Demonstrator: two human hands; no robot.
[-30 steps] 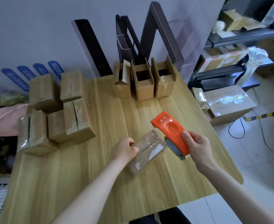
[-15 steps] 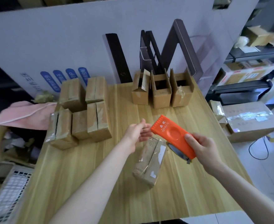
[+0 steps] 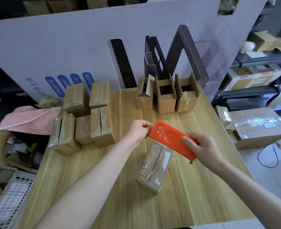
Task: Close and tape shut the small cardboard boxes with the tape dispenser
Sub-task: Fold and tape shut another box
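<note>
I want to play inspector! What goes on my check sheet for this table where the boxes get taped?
Surface: wooden table, boxes standing on it.
Job's things: orange dispenser held above the near box, which has shiny tape on it; three open boxes at the back; taped boxes grouped on the left.
Clutter: pink cloth and white basket off the table's left edge.
Grips: right hand holds the dispenser's rear; left hand pinches its toothed end.
Cables: black cable looped on the floor, right.
Surroundings: white board behind the table; shelves and a big box on the right.
</note>
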